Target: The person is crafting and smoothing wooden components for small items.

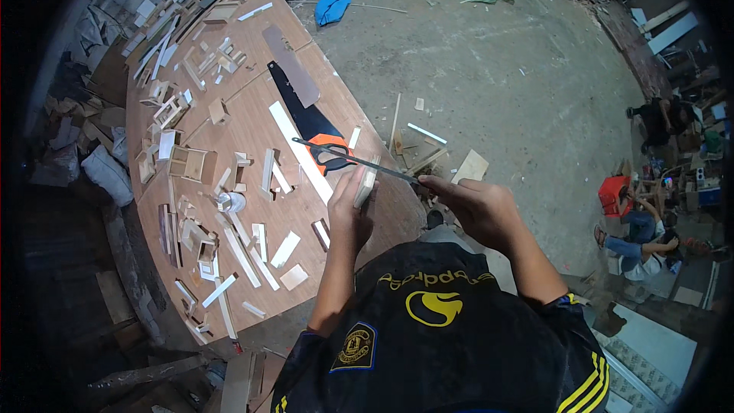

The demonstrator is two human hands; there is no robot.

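We cannot see the thin dark tool (357, 160) where the right hand (480, 213) covers it, nor identify the far-right clutter (707, 193).

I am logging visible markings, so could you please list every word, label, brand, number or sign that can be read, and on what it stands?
Black shirt: upside-down yellow lettering, which I won't copy, and a yellow round emblem.
Shirt badge: too small to read.
Patterned sheet, lower right: print too small to read.
Saw: no legible text.
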